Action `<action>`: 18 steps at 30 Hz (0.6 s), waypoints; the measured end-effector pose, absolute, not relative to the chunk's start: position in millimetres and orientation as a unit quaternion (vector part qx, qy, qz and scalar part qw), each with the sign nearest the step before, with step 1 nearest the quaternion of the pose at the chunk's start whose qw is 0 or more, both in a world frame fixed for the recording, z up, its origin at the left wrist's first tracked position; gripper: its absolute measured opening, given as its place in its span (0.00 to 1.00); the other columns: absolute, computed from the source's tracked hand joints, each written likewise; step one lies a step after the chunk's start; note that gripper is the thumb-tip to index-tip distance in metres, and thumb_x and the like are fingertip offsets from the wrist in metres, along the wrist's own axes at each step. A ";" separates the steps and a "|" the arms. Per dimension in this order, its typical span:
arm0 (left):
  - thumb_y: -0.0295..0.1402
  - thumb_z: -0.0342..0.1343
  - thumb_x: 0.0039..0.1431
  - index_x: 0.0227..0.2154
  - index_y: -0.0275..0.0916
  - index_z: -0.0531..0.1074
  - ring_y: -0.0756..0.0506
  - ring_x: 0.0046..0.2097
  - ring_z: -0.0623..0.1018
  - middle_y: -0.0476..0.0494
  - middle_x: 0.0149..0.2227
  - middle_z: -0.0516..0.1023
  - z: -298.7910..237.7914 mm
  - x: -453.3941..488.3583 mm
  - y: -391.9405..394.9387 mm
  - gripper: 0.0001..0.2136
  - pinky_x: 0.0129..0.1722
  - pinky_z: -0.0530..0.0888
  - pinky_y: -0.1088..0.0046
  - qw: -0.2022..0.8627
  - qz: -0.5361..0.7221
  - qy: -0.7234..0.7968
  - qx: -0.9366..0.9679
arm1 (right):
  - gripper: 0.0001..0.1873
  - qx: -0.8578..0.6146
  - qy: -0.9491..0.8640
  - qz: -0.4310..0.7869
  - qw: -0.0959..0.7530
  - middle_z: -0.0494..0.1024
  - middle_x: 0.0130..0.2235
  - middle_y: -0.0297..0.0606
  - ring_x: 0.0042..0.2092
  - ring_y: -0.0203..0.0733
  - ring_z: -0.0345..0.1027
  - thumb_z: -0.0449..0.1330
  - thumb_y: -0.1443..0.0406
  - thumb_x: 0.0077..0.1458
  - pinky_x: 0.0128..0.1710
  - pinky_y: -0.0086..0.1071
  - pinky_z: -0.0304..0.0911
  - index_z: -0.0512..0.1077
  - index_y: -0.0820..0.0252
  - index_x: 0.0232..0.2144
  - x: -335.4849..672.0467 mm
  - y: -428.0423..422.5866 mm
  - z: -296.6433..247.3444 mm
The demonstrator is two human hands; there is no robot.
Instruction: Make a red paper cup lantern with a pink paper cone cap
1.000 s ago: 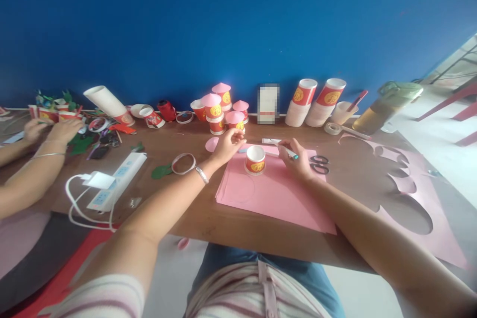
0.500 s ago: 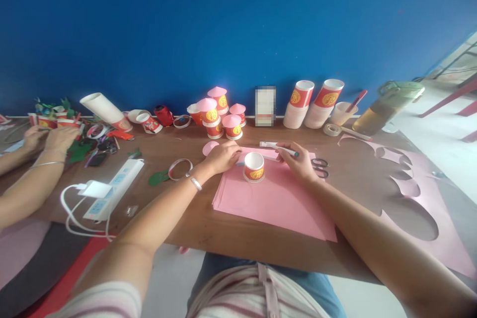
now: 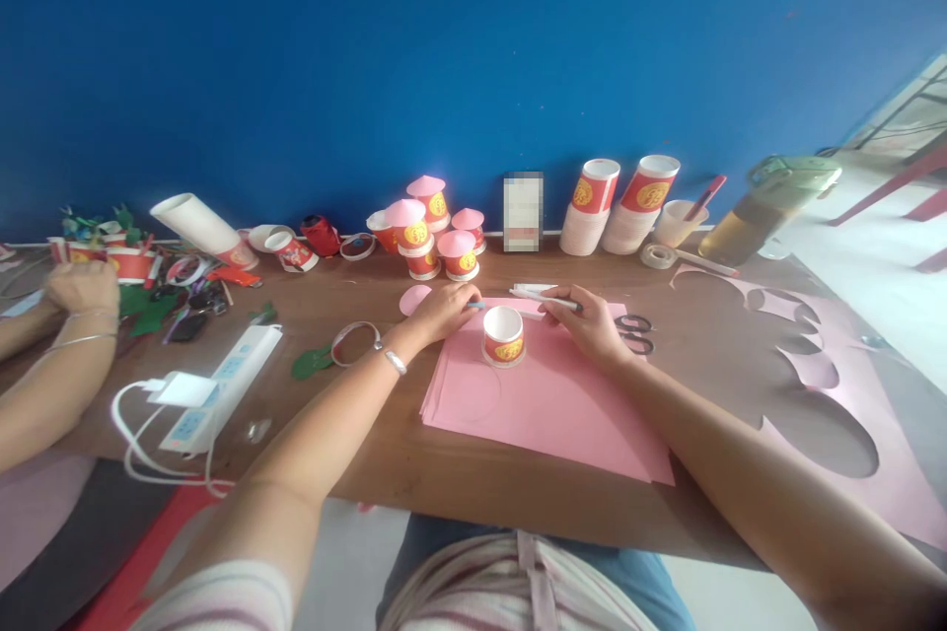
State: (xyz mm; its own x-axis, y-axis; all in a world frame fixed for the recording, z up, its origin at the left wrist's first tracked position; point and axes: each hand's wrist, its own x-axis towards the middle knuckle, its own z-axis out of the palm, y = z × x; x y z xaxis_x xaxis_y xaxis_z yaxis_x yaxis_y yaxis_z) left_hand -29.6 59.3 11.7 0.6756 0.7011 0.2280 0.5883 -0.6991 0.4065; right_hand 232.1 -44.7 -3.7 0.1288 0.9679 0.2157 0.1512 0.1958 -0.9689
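A stack of pink paper (image 3: 584,394) lies on the table in front of me. On it a short red and white paper cup (image 3: 504,335) stands upright, with a faint drawn circle on the sheet to its lower left. My right hand (image 3: 588,320), to the cup's right, pinches a slim pen (image 3: 558,302), its tip towards the left. At the paper's far left corner, my left hand (image 3: 445,312) is closed on a small bluish piece (image 3: 475,305) that looks like a pen cap. Behind the pen lies a white stick-like item (image 3: 534,289), partly hidden.
Scissors (image 3: 634,333) lie right of the paper, near a cut-out pink sheet (image 3: 892,444). Behind stand cups with pink cone tops (image 3: 457,245), stacked paper cups (image 3: 642,202) and a jug (image 3: 765,207). A power strip (image 3: 222,389) lies left, near another person's hand (image 3: 85,288).
The pen in my right hand has tilted and shifted left, its tip now pointing left. The small bluish piece now shows at my left fingertips. The other person's hands have moved left.
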 end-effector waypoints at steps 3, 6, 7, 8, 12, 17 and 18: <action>0.33 0.58 0.62 0.37 0.39 0.74 0.45 0.37 0.79 0.46 0.36 0.81 15.0 -20.3 61.6 0.04 0.39 0.74 0.69 0.172 0.223 0.369 0.886 | 0.20 -0.513 -0.544 0.379 0.545 0.80 0.31 0.38 0.30 0.39 0.72 0.67 0.49 0.53 0.33 0.34 0.72 0.78 0.60 0.37 232.6 -44.6 -1.6; 0.35 0.59 0.63 0.38 0.40 0.74 0.46 0.38 0.79 0.46 0.38 0.81 18.4 -12.0 60.0 0.05 0.41 0.74 0.70 0.190 0.252 0.372 0.873 | 0.20 -0.516 -0.540 0.387 0.541 0.80 0.30 0.37 0.30 0.39 0.72 0.67 0.50 0.54 0.33 0.34 0.71 0.78 0.60 0.37 233.2 -44.3 0.0; 0.35 0.59 0.63 0.38 0.40 0.75 0.46 0.38 0.79 0.46 0.38 0.82 19.0 -10.1 59.3 0.05 0.41 0.74 0.70 0.195 0.257 0.370 0.871 | 0.19 -0.517 -0.539 0.389 0.539 0.80 0.30 0.37 0.30 0.39 0.72 0.67 0.50 0.54 0.33 0.33 0.71 0.78 0.60 0.37 233.3 -44.1 0.3; 0.36 0.59 0.63 0.38 0.40 0.75 0.46 0.39 0.79 0.47 0.38 0.82 19.2 -8.6 58.7 0.06 0.42 0.74 0.69 0.201 0.259 0.367 0.871 | 0.19 -0.519 -0.537 0.392 0.538 0.80 0.30 0.38 0.30 0.39 0.72 0.67 0.50 0.53 0.33 0.33 0.71 0.78 0.60 0.37 233.3 -43.8 0.4; 0.39 0.60 0.63 0.38 0.40 0.76 0.47 0.38 0.80 0.47 0.38 0.82 16.5 -6.4 57.6 0.08 0.43 0.75 0.69 0.225 0.256 0.350 0.872 | 0.19 -0.522 -0.533 0.403 0.530 0.81 0.32 0.38 0.30 0.39 0.72 0.67 0.52 0.52 0.33 0.33 0.71 0.79 0.61 0.39 232.9 -42.5 -0.2; 0.40 0.60 0.63 0.38 0.41 0.76 0.47 0.38 0.80 0.48 0.38 0.82 13.1 -6.8 56.5 0.08 0.44 0.75 0.69 0.253 0.274 0.345 0.861 | 0.20 -0.525 -0.536 0.407 0.521 0.81 0.32 0.38 0.31 0.40 0.72 0.66 0.51 0.53 0.34 0.34 0.71 0.79 0.61 0.40 233.3 -41.1 -2.0; 0.40 0.60 0.62 0.38 0.41 0.76 0.47 0.38 0.80 0.48 0.37 0.82 13.3 -6.9 55.9 0.08 0.44 0.75 0.69 0.257 0.276 0.347 0.859 | 0.20 -0.525 -0.537 0.407 0.520 0.81 0.32 0.38 0.31 0.40 0.72 0.66 0.51 0.53 0.34 0.34 0.71 0.79 0.61 0.40 233.3 -40.8 -2.8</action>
